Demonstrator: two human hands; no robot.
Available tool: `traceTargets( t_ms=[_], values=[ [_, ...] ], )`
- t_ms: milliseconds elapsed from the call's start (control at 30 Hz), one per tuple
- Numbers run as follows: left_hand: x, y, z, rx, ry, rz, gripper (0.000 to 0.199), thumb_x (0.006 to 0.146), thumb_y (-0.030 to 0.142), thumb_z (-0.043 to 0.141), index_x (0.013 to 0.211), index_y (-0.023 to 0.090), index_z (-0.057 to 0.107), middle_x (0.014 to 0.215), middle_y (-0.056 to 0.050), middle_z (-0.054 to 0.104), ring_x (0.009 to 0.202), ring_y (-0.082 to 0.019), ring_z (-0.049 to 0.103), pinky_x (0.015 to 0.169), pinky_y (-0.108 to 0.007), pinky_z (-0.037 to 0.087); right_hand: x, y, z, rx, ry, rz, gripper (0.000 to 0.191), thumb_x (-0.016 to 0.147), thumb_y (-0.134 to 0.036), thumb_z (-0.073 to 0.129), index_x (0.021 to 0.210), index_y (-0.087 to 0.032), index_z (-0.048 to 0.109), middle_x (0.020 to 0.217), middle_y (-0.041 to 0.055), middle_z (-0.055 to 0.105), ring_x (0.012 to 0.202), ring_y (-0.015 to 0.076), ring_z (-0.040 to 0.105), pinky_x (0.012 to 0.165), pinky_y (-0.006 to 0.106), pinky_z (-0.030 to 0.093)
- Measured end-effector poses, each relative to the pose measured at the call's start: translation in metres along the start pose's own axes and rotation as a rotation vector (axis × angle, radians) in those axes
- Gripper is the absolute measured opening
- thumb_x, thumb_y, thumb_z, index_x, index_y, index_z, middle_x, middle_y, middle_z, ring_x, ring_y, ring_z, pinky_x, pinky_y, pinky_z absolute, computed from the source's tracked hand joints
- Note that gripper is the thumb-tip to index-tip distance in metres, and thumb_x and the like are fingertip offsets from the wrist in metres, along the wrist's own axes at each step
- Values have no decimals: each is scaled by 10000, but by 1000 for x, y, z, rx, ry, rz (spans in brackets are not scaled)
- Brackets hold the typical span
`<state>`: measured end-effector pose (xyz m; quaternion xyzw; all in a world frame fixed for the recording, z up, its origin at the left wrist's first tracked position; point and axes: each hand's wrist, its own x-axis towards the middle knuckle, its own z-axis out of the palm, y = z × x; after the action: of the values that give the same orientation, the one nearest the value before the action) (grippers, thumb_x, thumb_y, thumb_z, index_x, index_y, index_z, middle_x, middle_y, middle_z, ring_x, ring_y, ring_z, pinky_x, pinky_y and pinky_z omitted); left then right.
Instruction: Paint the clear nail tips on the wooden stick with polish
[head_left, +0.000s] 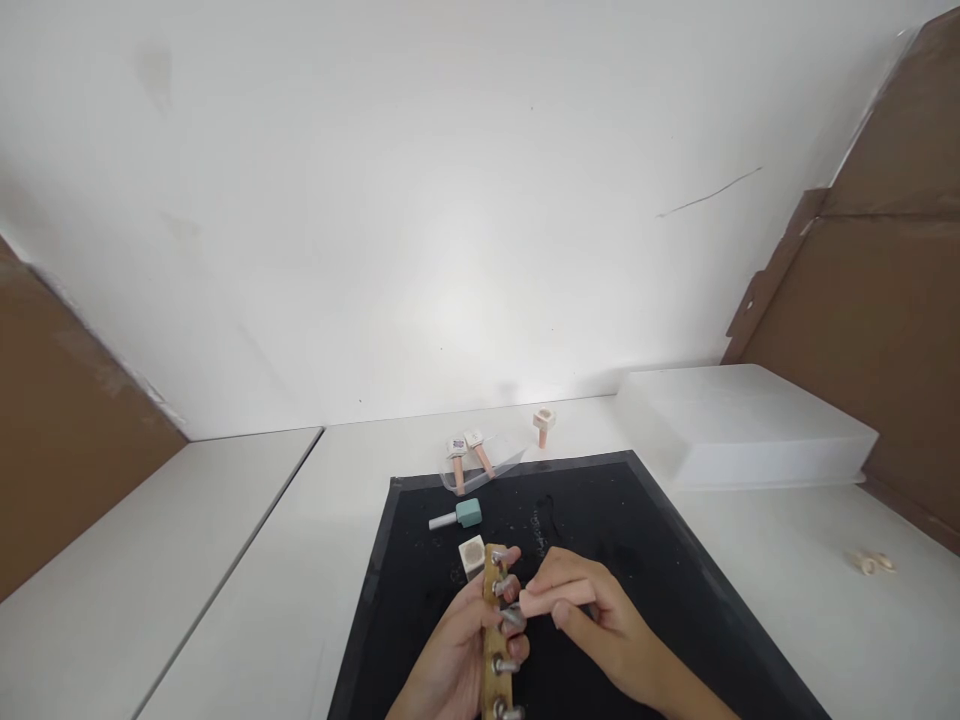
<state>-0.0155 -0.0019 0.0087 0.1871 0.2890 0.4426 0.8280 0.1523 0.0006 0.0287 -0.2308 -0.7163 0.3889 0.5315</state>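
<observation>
Left hand (459,642) clamps a pegged bar (490,645), right hand (600,612) a pink rod (556,598); a tray (508,458) (probably plastic) holds two handled blocks (456,449).

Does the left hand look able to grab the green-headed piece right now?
Probably not: the left hand is gripping the pegged bar, and the pale block lies between that hand and the green-headed piece.

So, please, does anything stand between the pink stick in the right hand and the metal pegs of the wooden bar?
Nothing visible does; the end of the pink stick is right by the metal pegs. The left hand holds the wooden bar.
</observation>
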Motion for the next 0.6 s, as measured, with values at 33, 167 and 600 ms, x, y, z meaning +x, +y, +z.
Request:
traceTargets(
  t_ms=[33, 167, 600],
  values=[
    [0, -1, -1, 2, 0, -1, 487, 593, 31, 533, 1060, 165, 572, 766, 8, 458, 543, -58, 396, 540, -243, 318, 1, -2, 0, -5, -22, -10, 185, 889, -234, 483, 968, -232, 651, 859, 66, 680, 779, 189, 607, 709, 340, 479],
    [1, -2, -2, -3, 22, -12, 444, 593, 21, 538, 1007, 172, 597, 752, 20, 458, 525, -48, 390, 528, -236, 309, 2, -3, 2, -83, -53, -26, 162, 861, -173, 491, 870, -209, 648, 743, 57, 669, 664, 171, 579, 600, 296, 463],
    [0, 0, 0, -11, 8, -1, 378, 614, 21, 542, 952, 176, 613, 754, 22, 464, 526, -47, 396, 550, -245, 325, 2, -3, 4, -112, -32, -52, 181, 873, -206, 477, 923, -213, 651, 765, 71, 679, 652, 175, 556, 573, 304, 450]
  ],
)
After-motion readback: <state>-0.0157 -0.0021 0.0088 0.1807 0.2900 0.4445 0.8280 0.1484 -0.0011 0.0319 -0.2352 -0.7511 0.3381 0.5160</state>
